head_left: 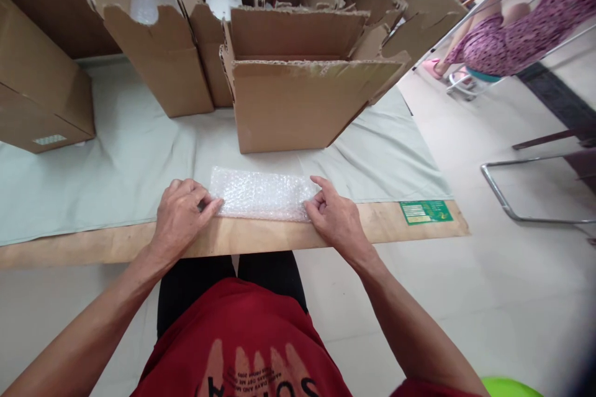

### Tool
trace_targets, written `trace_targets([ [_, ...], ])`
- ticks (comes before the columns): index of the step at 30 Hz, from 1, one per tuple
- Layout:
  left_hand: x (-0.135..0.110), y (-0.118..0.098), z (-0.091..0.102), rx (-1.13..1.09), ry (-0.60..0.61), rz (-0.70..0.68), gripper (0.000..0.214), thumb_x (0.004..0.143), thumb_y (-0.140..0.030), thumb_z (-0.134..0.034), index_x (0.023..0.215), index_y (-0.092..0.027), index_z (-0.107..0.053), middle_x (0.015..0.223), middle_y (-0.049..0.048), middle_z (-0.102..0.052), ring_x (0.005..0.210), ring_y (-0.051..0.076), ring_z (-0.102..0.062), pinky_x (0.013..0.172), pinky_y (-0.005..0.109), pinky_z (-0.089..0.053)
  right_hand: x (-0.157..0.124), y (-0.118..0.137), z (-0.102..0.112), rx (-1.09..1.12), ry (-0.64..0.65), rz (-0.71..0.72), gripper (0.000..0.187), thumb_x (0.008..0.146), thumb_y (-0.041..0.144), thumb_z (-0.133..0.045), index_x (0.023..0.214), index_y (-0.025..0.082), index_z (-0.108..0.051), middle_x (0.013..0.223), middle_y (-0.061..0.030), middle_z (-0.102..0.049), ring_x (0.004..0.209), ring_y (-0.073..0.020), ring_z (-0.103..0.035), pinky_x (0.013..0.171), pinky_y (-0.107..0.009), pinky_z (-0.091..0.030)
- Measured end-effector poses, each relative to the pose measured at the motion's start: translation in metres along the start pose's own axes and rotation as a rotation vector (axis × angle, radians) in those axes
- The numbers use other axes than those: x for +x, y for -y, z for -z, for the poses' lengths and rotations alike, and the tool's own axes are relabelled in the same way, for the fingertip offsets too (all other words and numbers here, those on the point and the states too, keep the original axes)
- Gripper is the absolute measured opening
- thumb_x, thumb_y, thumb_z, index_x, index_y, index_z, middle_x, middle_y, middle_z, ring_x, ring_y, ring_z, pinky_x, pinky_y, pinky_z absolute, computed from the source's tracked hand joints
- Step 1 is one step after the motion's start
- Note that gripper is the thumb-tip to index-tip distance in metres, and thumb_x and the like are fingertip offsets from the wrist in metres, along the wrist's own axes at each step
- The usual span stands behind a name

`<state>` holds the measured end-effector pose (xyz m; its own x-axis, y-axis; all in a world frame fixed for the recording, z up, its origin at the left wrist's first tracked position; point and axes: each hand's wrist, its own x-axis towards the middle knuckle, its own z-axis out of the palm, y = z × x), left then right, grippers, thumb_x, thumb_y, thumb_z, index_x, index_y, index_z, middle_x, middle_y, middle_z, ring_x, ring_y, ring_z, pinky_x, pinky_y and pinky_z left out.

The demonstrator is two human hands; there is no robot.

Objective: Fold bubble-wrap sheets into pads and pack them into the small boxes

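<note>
A flat, clear piece of bubble wrap (pixel 263 192) lies lengthwise along the front edge of the table, partly on the cloth and partly on bare wood. My left hand (pixel 184 208) pinches its left end between thumb and curled fingers. At the opposite end, my right hand (pixel 333 211) grips the lower corner, with the index finger raised a little. Just behind the wrap stands an open-topped cardboard bin (pixel 302 105); its inside bottom is hidden.
More cardboard bins (pixel 149 56) stand in a row behind, one holding bubble wrap (pixel 149 0). A closed carton (pixel 44 87) is at left. A pale green cloth (pixel 125 155) covers the wooden table (pixel 102 249). At upper right sits a person in patterned pink clothes (pixel 526 31); a metal-framed chair (pixel 498 189) is nearer.
</note>
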<state>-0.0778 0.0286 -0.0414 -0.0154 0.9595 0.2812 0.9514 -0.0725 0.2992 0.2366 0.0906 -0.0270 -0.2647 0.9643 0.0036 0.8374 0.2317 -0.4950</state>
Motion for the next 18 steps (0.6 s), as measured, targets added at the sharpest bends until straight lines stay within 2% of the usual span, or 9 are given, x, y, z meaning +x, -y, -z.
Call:
trace_targets([
  [2, 0.0, 0.001, 0.0, 0.018, 0.019, 0.01, 0.027, 0.093, -0.04, -0.065, 0.071, -0.022, -0.065, 0.081, 0.0075, -0.069, 0.081, 0.027, -0.06, 0.077, 0.041, -0.05, 0.0, 0.0, 0.001, -0.069, 0.008, -0.009, 0.054, 0.089, 0.025, -0.054, 0.142, 0.015, -0.055, 0.076, 0.0005, -0.069, 0.07, -0.0218, -0.066, 0.063, -0.032, -0.043],
  [5, 0.0, -0.002, 0.004, 0.057, -0.021, 0.025, 0.026, 0.093, -0.041, -0.065, 0.097, -0.017, -0.073, 0.092, 0.0127, -0.071, 0.09, 0.032, -0.064, 0.083, 0.046, -0.051, 0.001, -0.003, 0.004, -0.145, -0.023, 0.006, 0.053, 0.09, 0.03, -0.061, 0.141, 0.016, -0.056, 0.089, -0.0033, -0.072, 0.074, -0.0227, -0.067, 0.064, -0.032, -0.044],
  [8, 0.0, -0.018, 0.011, 0.08, -0.12, -0.011, 0.042, 0.096, -0.041, -0.062, 0.127, -0.013, -0.067, 0.124, 0.0212, -0.068, 0.116, 0.038, -0.063, 0.099, 0.052, -0.049, 0.004, -0.007, 0.009, -0.207, -0.093, 0.096, 0.051, 0.091, 0.036, -0.064, 0.138, 0.016, -0.058, 0.108, -0.0103, -0.072, 0.083, -0.0255, -0.068, 0.071, -0.035, -0.048],
  [10, 0.0, -0.033, 0.012, 0.074, -0.119, -0.117, 0.045, 0.099, -0.037, -0.06, 0.139, -0.017, -0.061, 0.147, 0.0219, -0.059, 0.138, 0.04, -0.053, 0.111, 0.056, -0.042, 0.008, -0.006, 0.012, -0.234, -0.14, 0.177, 0.046, 0.094, 0.036, -0.061, 0.135, 0.016, -0.06, 0.117, -0.0139, -0.07, 0.093, -0.0289, -0.067, 0.078, -0.039, -0.049],
  [12, -0.002, -0.048, 0.008, 0.059, -0.019, -0.266, 0.047, 0.1, -0.033, -0.058, 0.145, -0.021, -0.057, 0.159, 0.019, -0.05, 0.15, 0.039, -0.042, 0.121, 0.06, -0.032, 0.013, -0.002, 0.012, -0.259, -0.159, 0.244, 0.042, 0.096, 0.034, -0.059, 0.134, 0.017, -0.061, 0.125, -0.0162, -0.068, 0.104, -0.0321, -0.065, 0.085, -0.042, -0.048],
  [14, -0.005, -0.057, -0.001, 0.046, 0.122, -0.372, 0.048, 0.101, -0.033, -0.058, 0.147, -0.022, -0.055, 0.161, 0.0171, -0.048, 0.153, 0.039, -0.038, 0.125, 0.063, -0.025, 0.018, 0.002, 0.01, -0.298, -0.128, 0.279, 0.041, 0.096, 0.032, -0.061, 0.134, 0.016, -0.061, 0.131, -0.0177, -0.067, 0.109, -0.0343, -0.062, 0.088, -0.044, -0.046],
  [16, -0.008, -0.059, -0.01, 0.041, 0.23, -0.409, 0.051, 0.101, -0.037, -0.058, 0.15, -0.023, -0.054, 0.163, 0.0157, -0.047, 0.154, 0.038, -0.038, 0.126, 0.064, -0.022, 0.023, 0.005, 0.006, -0.338, -0.065, 0.277, 0.042, 0.095, 0.031, -0.064, 0.133, 0.015, -0.062, 0.128, -0.0185, -0.068, 0.107, -0.0351, -0.061, 0.087, -0.043, -0.044],
  [18, -0.011, -0.056, -0.017, 0.04, 0.271, -0.418, 0.055, 0.101, -0.041, -0.058, 0.152, -0.023, -0.052, 0.165, 0.0151, -0.044, 0.155, 0.037, -0.035, 0.126, 0.064, -0.022, 0.029, 0.006, 0.004, -0.355, -0.014, 0.243, 0.039, 0.094, 0.031, -0.067, 0.129, 0.014, -0.065, 0.118, -0.0174, -0.072, 0.102, -0.0344, -0.062, 0.085, -0.042, -0.042],
])
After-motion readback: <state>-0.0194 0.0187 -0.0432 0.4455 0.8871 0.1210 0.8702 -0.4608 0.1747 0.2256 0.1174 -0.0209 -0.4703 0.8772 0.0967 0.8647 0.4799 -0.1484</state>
